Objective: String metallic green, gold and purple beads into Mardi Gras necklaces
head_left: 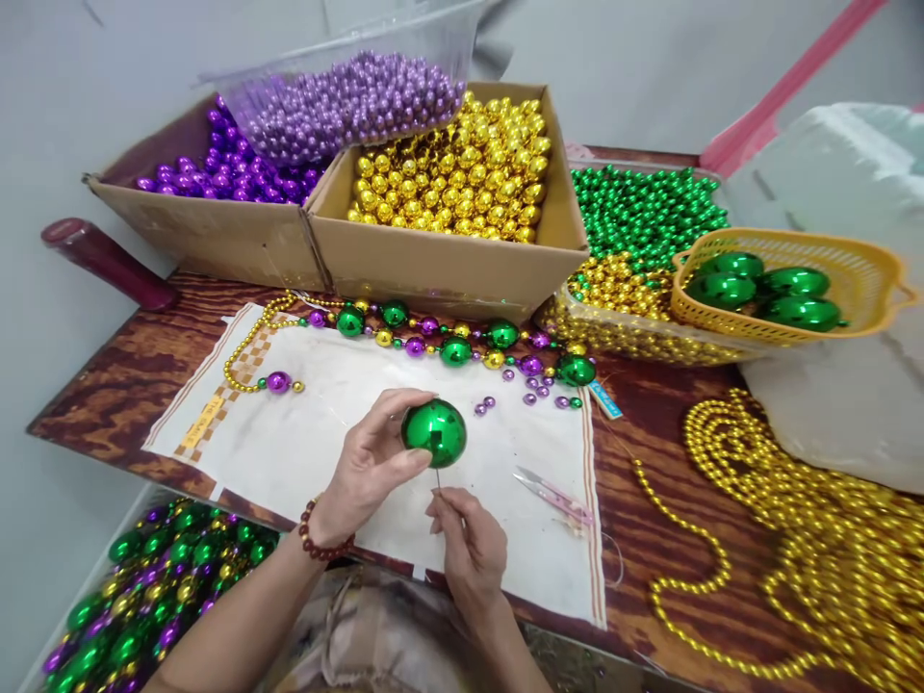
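Between the thumb and fingers of my left hand (pixel 375 457) is a large shiny green ball (pixel 442 431), held above the white cloth (pixel 303 452). My right hand (pixel 469 544) pinches a thin, dark needle-like piece (pixel 437 479) that runs upright to the ball's underside. Whether its tip is inside the ball I cannot tell. Behind my hands lies a strung garland (pixel 456 352) of green, purple and gold balls, with a gold bead strand (pixel 232 371) at its left end. A few loose purple beads (pixel 530 397) rest near it. Pink-handled thread snips (pixel 555 496) lie right of my hands.
Cardboard boxes hold purple balls (pixel 274 178) and gold balls (pixel 454 183), with a clear container of lilac beads (pixel 353 106) on top. At right are a yellow basket (pixel 866 260) with green balls and piled gold bead strands (pixel 815 539). A dark red bottle (pixel 108 262) leans at left.
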The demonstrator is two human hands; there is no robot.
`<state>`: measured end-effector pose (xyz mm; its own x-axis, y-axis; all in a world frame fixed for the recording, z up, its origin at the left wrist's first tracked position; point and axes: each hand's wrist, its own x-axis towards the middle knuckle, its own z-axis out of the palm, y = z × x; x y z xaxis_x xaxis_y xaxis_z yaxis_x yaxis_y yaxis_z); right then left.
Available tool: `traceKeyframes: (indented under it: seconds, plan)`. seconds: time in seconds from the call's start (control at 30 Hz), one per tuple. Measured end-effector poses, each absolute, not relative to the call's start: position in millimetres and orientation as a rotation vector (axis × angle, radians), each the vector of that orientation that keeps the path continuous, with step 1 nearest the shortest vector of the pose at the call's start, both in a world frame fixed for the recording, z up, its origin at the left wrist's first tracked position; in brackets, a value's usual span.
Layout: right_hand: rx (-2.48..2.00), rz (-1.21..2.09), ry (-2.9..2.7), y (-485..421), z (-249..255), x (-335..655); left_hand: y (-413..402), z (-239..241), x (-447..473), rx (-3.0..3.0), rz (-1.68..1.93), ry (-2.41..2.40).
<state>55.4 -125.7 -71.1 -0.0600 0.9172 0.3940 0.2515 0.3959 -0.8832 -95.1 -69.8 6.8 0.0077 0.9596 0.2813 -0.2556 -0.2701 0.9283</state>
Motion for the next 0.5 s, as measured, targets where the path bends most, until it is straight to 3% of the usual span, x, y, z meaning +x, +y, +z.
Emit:
traceKeyframes:
  seconds: [0.23,0.5]
  plan:
    - [-1.098,0.738,-1.554,-127.4,-66.6,56.6,-74.5,15.0,-95.7,1.321,1.487,0.817]
    - [-1.099,0.609,-1.637,-129.1,-61.5,58.0,-71.1,14.7,-101.4,0.992,1.411,0.764]
